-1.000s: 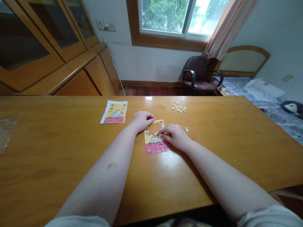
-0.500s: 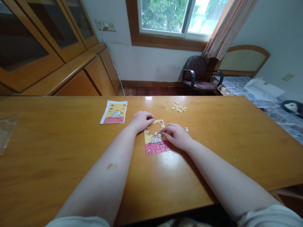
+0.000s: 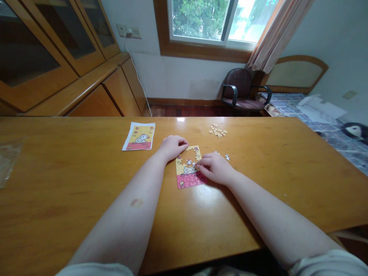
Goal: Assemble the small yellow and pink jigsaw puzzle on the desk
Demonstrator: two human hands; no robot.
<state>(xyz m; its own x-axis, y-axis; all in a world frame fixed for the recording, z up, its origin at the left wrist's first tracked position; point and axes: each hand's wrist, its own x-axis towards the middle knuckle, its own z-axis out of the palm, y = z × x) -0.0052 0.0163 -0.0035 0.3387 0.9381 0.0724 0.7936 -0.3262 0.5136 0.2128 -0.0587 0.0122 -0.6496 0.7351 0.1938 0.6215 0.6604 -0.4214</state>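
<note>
A partly assembled jigsaw puzzle [image 3: 191, 179] lies flat on the wooden table, pink at the bottom and yellow around the sides, with a gap in its upper middle. My left hand [image 3: 174, 146] rests at its upper left corner, fingers curled and pressed on the edge. My right hand [image 3: 214, 166] bends over the right side, thumb and fingertips pinched together at the white figure. They seem to be on a puzzle piece, mostly hidden by the fingers. A small white piece [image 3: 189, 162] sits inside the gap. Beyond my right hand lies a loose piece [image 3: 227, 157], and another is partly covered.
A pile of loose puzzle pieces [image 3: 218, 132] lies face down toward the table's far edge. To the left is a printed picture sheet [image 3: 139, 137]. Clear plastic [image 3: 8, 163] lies at the far left. An office chair [image 3: 243, 90] stands behind the table [image 3: 86, 153].
My right hand has shifted slightly down on the puzzle's right side, and a loose piece beyond its knuckles now shows. My left hand stays in place.
</note>
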